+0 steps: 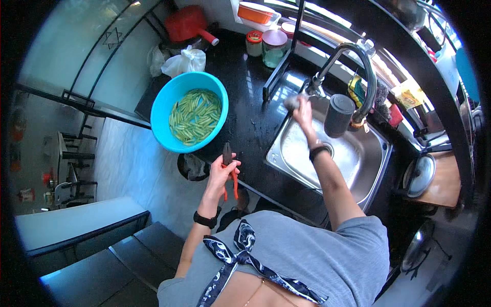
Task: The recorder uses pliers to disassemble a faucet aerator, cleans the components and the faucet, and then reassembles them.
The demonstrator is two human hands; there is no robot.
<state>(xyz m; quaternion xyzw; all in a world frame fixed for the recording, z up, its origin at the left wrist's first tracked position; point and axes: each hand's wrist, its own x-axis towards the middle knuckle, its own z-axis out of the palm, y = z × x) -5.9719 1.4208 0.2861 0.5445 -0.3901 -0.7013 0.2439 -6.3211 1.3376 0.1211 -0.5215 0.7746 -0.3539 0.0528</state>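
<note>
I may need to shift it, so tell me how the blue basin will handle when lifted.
The basin will probably feel heavy, since many green pods, seemingly soaking, fill its bottom. Being wide and open, it may slosh if tilted. It looks like smooth plastic, so it might flex a little.

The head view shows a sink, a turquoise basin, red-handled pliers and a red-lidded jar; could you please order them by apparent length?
1. Steel sink
2. Turquoise basin
3. Red-handled pliers, partly covered by the left hand
4. Red-lidded jar
</note>
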